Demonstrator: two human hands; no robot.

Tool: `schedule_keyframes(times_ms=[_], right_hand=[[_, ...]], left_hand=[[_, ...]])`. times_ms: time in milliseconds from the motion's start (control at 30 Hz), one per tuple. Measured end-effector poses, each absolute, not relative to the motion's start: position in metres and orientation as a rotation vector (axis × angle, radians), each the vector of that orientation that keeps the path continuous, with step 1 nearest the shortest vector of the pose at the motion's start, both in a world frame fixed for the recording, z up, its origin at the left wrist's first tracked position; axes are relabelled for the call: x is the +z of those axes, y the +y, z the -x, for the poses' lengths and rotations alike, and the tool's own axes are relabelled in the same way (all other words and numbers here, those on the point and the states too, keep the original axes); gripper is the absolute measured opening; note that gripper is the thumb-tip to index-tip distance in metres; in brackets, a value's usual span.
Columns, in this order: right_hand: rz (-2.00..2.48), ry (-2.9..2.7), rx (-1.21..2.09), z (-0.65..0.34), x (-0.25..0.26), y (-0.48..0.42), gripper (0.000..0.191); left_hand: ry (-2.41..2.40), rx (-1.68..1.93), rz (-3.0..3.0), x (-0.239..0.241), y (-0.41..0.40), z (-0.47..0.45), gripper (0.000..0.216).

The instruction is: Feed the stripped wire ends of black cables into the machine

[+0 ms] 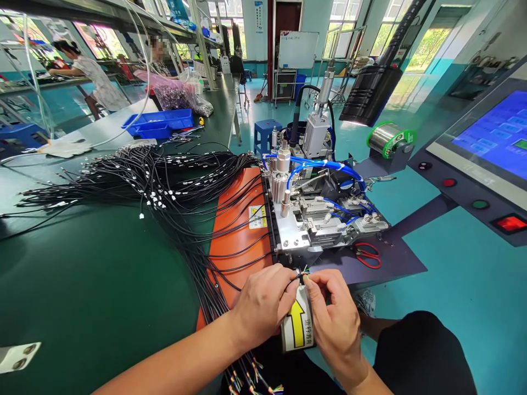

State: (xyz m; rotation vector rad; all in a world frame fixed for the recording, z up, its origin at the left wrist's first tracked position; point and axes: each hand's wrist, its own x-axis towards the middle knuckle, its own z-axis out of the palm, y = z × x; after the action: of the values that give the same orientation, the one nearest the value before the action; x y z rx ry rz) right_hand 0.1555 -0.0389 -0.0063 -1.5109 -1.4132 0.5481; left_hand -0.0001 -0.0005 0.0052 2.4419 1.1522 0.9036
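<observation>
Between my two hands is the end of a black cable [295, 278], its thin coloured wires [305, 270] fanned out at the tip. My left hand [265, 296] pinches the black jacket from the left. Close by, my right hand [335, 318] has thumb and forefinger closed at the bared wires. Just below the fingers sits a white part with a yellow arrow [297, 323]. Several more black cables [197, 274] run down past my left forearm, and their stripped, multicoloured ends [251, 378] hang at the bottom.
A metal machine with blue air tubes [325, 214] stands ahead, with red-handled scissors [368, 255] on its base. A solder spool [389, 140] and screen [494, 131] are at right. Bundled black cables [144, 175] cover the green bench [102, 285]. A blue tray [158, 123] and two people are farther back.
</observation>
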Motion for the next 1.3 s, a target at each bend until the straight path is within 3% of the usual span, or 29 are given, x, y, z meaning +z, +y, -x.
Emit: schedule_keyframes(times_ms=[467, 767, 1300], right_hand=[[1.484, -1.459, 0.984, -0.199, 0.016, -0.013, 0.028], [1.479, -1.464, 1.087, -0.193, 0.021, -0.019, 0.028], [1.346, -1.824, 0.607, -0.19, 0.013, -0.026, 0.016]], left_hand=[[1.104, 0.807, -2.47, 0.006, 0.0, 0.001, 0.016], [1.093, 0.81, -2.456, 0.008, 0.0, 0.001, 0.018], [1.049, 0.864, -2.656, 0.005, -0.001, -0.001, 0.024]])
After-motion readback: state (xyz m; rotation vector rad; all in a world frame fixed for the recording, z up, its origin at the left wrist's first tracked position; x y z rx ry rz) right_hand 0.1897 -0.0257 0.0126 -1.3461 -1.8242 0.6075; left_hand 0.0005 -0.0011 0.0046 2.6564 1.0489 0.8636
